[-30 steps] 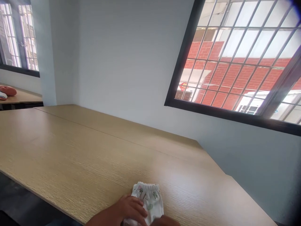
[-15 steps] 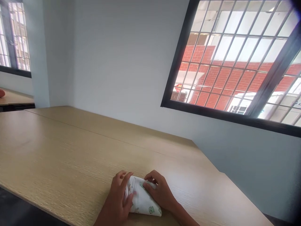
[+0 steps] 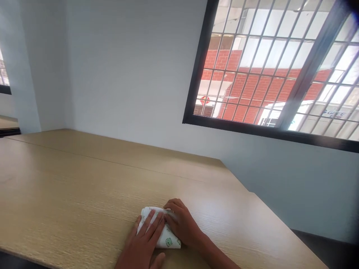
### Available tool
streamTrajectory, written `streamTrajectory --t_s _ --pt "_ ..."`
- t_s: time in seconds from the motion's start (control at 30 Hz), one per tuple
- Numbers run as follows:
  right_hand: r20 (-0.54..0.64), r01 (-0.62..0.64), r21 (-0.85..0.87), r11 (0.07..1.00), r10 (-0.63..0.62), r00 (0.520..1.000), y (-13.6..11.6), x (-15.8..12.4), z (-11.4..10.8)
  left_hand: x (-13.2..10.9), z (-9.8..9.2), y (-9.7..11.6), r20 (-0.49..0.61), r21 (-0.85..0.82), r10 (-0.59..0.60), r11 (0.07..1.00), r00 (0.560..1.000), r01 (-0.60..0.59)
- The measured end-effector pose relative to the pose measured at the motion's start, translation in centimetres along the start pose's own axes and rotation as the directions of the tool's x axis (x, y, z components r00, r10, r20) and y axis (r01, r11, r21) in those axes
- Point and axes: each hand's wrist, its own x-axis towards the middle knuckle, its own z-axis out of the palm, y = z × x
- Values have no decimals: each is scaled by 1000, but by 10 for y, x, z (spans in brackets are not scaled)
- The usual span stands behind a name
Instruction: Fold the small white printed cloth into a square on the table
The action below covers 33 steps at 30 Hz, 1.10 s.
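Near the front edge of the wooden table (image 3: pixel 84 186), a small folded white cloth (image 3: pixel 165 241) with green prints lies flat. Upon that cloth the left hand (image 3: pixel 144 244) presses with fingers spread flat, gripping nothing. Just beside it, the right hand (image 3: pixel 182 224) curls over the cloth's far edge, fingertips pinching the fabric.

Only one text is partly readable: pale letters that look like "GREE" on a white unit (image 3: pixel 333 113) outside the window (image 3: pixel 269 63), far up and right of the right hand (image 3: pixel 183 224). Its last letters are blurred.
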Motion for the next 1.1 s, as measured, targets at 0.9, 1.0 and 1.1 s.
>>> streamTrajectory --t_s 0.9,1.0,1.1 --pt "370 600 -125 790 -524 767 -38 -22 13 2 -47 32 -115 -515 -190 851 975 105" --pt "373 614 -195 765 -521 768 -35 -19 14 3 -43 33 -143 -452 -125 891 982 47" --pt "371 612 -240 753 -512 775 -39 -17 12 3 -42 34 -209 -416 -70 909 976 -24"
